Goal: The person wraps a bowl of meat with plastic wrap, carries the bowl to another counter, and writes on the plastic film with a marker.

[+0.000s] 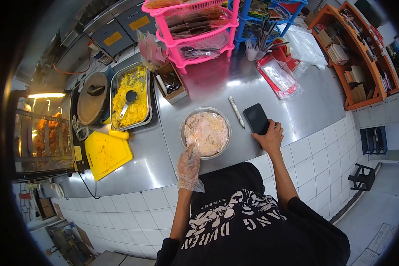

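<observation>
A round, clear-rimmed bowl (226,122) of pale pinkish-white chopped food stands on the steel counter, seemingly with clear film and a handwritten mark over it. My left hand (189,167), in a clear plastic glove, has its fingers closed at the bowl's near-left rim; the fingertips are partly blurred by the glove. To the right lies a black smartphone (256,119) with a dark screen. My bare right hand (270,136) grips its lower end, thumb on one side and fingers on the other. Between bowl and phone lies a whitish marker pen (236,112).
On the left are a tray (150,116) of yellow food with a black-cupped scoop (128,103), a yellow cutting board (106,153), a round lid (92,98) and a lit display case (44,133). Pink (195,37) and blue racks stand behind, beside a cardboard box (176,92).
</observation>
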`<action>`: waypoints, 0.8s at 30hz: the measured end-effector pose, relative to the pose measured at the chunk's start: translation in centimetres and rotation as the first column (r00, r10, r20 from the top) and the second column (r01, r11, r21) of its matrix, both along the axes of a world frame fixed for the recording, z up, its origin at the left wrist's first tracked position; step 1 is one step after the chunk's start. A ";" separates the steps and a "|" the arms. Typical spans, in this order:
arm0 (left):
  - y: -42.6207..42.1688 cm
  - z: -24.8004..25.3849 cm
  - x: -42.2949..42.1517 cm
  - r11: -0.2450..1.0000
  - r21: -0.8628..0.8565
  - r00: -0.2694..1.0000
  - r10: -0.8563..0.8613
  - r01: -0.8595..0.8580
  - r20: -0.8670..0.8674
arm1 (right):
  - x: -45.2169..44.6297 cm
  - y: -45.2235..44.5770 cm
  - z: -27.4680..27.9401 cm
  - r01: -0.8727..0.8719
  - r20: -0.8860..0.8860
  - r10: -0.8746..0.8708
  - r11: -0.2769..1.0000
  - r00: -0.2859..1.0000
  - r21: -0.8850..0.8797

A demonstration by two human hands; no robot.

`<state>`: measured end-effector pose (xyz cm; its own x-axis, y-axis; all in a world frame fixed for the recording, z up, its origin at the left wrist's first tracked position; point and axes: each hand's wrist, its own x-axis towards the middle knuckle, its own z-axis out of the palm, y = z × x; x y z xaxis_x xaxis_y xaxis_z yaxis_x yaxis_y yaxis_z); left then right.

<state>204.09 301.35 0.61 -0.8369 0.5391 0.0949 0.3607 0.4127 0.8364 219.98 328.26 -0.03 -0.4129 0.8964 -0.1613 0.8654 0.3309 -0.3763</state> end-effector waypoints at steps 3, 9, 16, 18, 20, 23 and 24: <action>0.1 -0.3 0.0 1.000 -0.009 1.000 0.005 -0.005 -0.027 | -0.1 0.3 0.0 0.011 -0.016 -0.011 1.000 1.000 -0.009; 0.1 -0.2 0.1 1.000 -0.020 0.998 0.011 -0.012 -0.057 | -1.6 -0.7 0.8 -0.011 0.054 -0.003 0.965 0.999 0.262; 0.3 0.6 -0.1 0.999 -0.035 0.998 -0.030 0.028 -0.056 | -5.9 -3.2 0.1 -0.289 -0.244 0.312 0.949 0.918 0.126; 0.2 0.8 -0.1 0.997 -0.070 0.999 -0.033 0.030 -0.043 | -6.7 -3.1 0.0 -0.284 -0.207 0.287 0.958 0.935 0.047; 0.3 1.0 -0.1 0.998 -0.065 1.000 -0.024 0.023 -0.016 | -6.9 -2.6 -0.5 -0.267 -0.223 0.269 0.963 0.937 0.037; 0.4 1.1 0.1 0.998 -0.060 1.000 -0.012 0.011 -0.015 | -6.6 -1.8 -0.8 -0.282 -0.243 0.250 0.954 0.937 -0.105; 0.5 1.2 0.0 0.998 -0.055 1.000 -0.009 0.008 -0.023 | -6.5 -1.3 -0.4 -0.306 -0.253 0.257 0.935 0.933 -0.178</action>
<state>204.11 301.83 1.80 -0.8301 0.5513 0.0838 0.3832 0.4547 0.8040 213.44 326.98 -0.41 -0.6900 0.6931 -0.2086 0.6342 0.4400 -0.6358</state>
